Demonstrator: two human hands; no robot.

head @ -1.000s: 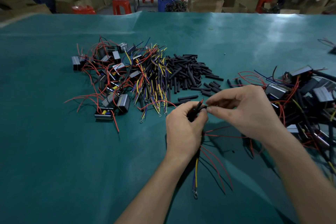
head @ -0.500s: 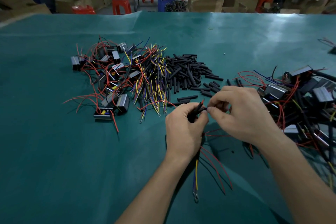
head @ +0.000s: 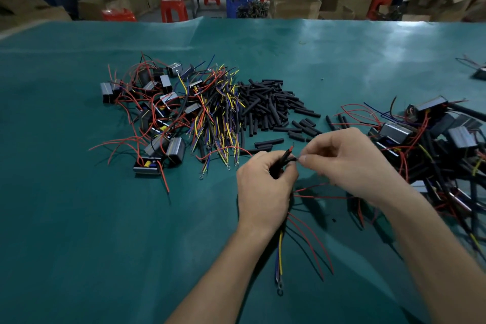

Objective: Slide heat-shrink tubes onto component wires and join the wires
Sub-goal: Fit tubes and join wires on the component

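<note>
My left hand (head: 264,187) grips a small bundle of black heat-shrink tubes and wires (head: 285,159), with a red wire tip poking out above the fist. Yellow, blue and red wires (head: 280,252) trail from under that hand toward me, ending in a ring terminal. My right hand (head: 347,163) pinches a thin wire end right at the tip of the bundle, fingertips almost touching the left thumb. Red wires (head: 323,196) run beneath the right hand. A heap of loose black tubes (head: 268,106) lies just beyond both hands.
A teal mat (head: 79,218) covers the table. Boxy components with red wires (head: 155,113) are piled at left, multicoloured wire leads (head: 221,118) beside them. More components and wires (head: 431,144) are heaped at right. Cardboard boxes and red stools stand behind the table.
My right hand has shifted slightly left, closing onto the tip of the bundle. The left hand stays put, still holding the tubes and wires.
</note>
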